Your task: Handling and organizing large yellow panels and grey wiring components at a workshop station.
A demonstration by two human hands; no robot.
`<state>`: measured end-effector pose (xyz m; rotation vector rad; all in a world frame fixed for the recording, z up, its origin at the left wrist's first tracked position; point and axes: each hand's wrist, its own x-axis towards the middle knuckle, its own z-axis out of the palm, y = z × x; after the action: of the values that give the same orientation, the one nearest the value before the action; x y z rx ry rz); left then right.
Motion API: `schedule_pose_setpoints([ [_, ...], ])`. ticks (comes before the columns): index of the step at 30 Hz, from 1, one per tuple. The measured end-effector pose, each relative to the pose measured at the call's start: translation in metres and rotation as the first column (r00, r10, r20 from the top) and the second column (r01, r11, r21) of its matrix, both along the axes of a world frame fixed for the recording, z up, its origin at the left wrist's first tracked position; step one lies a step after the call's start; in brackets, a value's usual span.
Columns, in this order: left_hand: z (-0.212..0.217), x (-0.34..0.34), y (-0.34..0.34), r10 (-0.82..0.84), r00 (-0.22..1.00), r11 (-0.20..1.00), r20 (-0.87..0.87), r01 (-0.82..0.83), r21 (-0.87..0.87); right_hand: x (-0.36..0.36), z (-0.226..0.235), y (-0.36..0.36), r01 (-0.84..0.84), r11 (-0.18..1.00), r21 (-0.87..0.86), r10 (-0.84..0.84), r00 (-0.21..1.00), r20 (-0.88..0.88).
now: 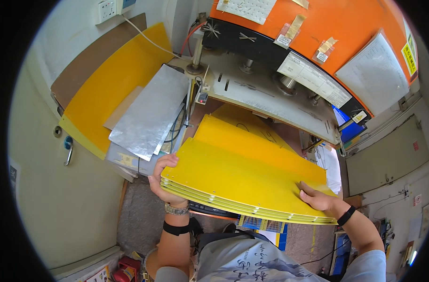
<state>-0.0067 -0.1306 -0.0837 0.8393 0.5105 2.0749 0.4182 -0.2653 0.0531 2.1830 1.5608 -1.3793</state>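
A stack of thin yellow boards (238, 183) is held level in front of me, its layers parted by narrow gaps with small pale spacers. My left hand (163, 178) grips the stack's left end, thumb near the top edge and the other fingers partly hidden. At the right front corner, my right hand (320, 199) presses on the upper face, with some fingers out of sight. Just beyond lies another yellow sheet (266, 150) under the press's grey plate (257, 94); whether it touches the stack I cannot tell.
An orange press (252, 14) rises ahead, with metal guide posts (197, 56) at its side. On the left, silver sheets (151, 110) lie by a large yellow panel (115, 80) and a brown board (97, 61) leaning on the wall. A keyboard (212, 210) shows beneath the stack.
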Motion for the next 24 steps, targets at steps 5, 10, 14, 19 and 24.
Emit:
schedule_pose_setpoints([
  [5,0.002,0.004,0.002,-0.004,0.999,1.0,-0.051,0.004,0.0,0.024,0.002,-0.014,0.004,1.0,-0.018,-0.002,0.995,0.099],
  [10,-0.018,-0.008,0.002,-0.055,0.998,0.998,-0.01,0.054,-0.035,0.021,-0.005,-0.017,0.017,1.0,0.009,-0.018,0.997,0.077],
  [14,-0.01,-0.017,-0.004,-0.134,0.991,0.989,0.009,0.133,0.059,0.037,-0.024,-0.017,-0.015,0.999,0.051,0.008,0.989,0.145],
  [19,-0.018,-0.015,0.001,-0.202,0.979,0.977,-0.034,0.204,0.067,0.051,-0.013,-0.03,-0.062,0.998,-0.01,0.063,0.974,0.216],
  [24,-0.017,-0.014,-0.005,-0.232,0.972,0.972,0.035,0.23,0.055,0.044,-0.007,-0.033,-0.067,0.998,-0.002,0.066,0.971,0.23],
])
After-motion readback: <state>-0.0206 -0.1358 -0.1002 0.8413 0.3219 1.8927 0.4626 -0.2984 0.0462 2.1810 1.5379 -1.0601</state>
